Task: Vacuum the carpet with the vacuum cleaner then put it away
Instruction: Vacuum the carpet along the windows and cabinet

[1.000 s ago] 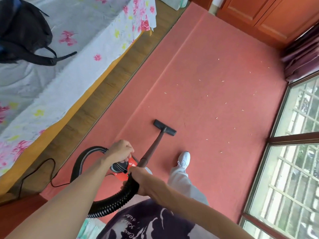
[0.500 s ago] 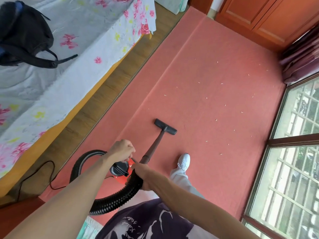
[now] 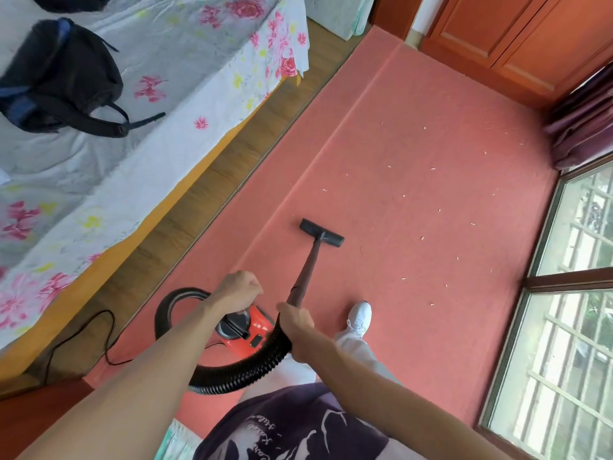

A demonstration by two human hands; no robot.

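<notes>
Pink carpet (image 3: 414, 194) runs from the wooden strip beside the bed (image 3: 99, 154) out to the window (image 3: 570, 293), speckled with small pale scraps, thickest toward the window side. Person stands at the near end, one white shoe (image 3: 360, 315) forward. Vacuum cleaner (image 3: 247, 328), a small red canister, hangs or sits low just in front of the legs; left hand (image 3: 239, 291) is over its top, fingers curled, apparently gripping the carry handle, though the handle itself is hidden under the hand. Likely held so the body can travel along with the sweep. Right hand (image 3: 295, 322) is wrapped round the upper end of the wand (image 3: 306, 273), fingers clamped where the ribbed black hose (image 3: 232, 376) joins, which gives steering control. Hose loops back round to the canister. Floor head (image 3: 321, 237) lies flat on the carpet near the raised seam, well short of most scraps. Black power cord (image 3: 83, 330) trails off over the wood floor toward the bed side. Dark backpack (image 3: 56, 78) rests on the floral bedspread. Judgement: sweeping is early, most debris still ahead; putting away is not yet in hand.
</notes>
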